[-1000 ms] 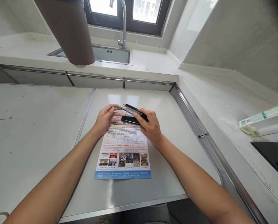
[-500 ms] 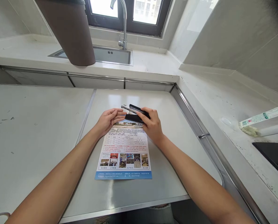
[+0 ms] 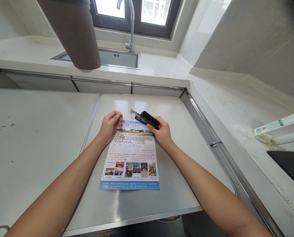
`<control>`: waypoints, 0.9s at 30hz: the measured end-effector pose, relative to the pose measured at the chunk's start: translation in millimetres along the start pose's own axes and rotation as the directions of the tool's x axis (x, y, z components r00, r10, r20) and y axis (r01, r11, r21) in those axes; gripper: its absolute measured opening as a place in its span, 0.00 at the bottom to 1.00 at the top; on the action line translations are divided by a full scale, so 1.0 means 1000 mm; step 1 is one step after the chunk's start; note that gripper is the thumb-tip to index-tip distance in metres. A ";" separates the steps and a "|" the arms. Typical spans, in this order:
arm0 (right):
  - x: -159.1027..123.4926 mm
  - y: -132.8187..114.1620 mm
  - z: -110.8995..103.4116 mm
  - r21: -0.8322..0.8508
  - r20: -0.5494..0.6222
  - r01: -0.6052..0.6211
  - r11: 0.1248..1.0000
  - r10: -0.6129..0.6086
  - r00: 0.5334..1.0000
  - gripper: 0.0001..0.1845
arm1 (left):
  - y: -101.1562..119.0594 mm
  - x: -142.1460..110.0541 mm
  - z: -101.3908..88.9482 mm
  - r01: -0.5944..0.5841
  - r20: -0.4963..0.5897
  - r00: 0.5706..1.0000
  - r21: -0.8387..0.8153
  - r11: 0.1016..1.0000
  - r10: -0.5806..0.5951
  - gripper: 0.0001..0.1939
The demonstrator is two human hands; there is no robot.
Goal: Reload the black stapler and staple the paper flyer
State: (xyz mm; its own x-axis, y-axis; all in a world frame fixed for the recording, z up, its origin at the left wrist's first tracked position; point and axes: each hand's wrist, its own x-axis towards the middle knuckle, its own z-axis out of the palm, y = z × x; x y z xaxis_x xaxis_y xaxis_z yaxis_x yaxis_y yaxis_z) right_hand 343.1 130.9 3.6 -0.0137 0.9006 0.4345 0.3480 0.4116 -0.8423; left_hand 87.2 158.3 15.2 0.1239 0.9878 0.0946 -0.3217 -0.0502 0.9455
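A printed flyer [image 3: 130, 158] with photos, a table and a blue bottom band lies flat on a white table [image 3: 161, 197]. My right hand [image 3: 161, 131] grips a black stapler [image 3: 147, 119] with an orange end, just past the flyer's top right corner; its metal front points left. My left hand [image 3: 110, 125] rests at the flyer's top left corner, fingers curled in a loose pinch at the paper's edge. Whether they hold anything is unclear.
A brown cylindrical object [image 3: 75, 33] hangs down in front of the steel sink [image 3: 117, 58] and tap [image 3: 129, 23] on the far counter. On the right counter lie a white roll-shaped package [image 3: 280, 128] and a black panel [image 3: 290, 164]. A second white table [image 3: 33, 131] adjoins on the left.
The right hand carried the stapler off the flyer's top edge, a little up and right. The left hand let go of the stapler's front and drew back to the paper's top left corner.
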 end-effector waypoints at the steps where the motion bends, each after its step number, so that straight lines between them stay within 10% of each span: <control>1: 0.000 0.001 0.001 0.030 0.022 -0.041 0.999 0.040 0.999 0.14 | 0.000 0.000 0.000 -0.005 -0.015 1.000 -0.010 1.000 0.005 0.10; 27: 0.003 0.007 0.003 -0.178 0.154 -0.032 0.983 0.060 0.986 0.13 | 0.000 0.002 -0.007 -0.046 -0.118 0.992 0.014 0.999 0.048 0.08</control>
State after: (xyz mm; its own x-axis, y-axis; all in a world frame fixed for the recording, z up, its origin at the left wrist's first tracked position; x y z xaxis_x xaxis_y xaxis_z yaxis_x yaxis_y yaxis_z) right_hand 342.7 137.5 -2.2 -0.1370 0.9345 0.3286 0.5100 0.3510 -0.7853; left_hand 81.2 161.7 13.2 -0.0030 0.9947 0.1023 -0.3137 -0.0981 0.9444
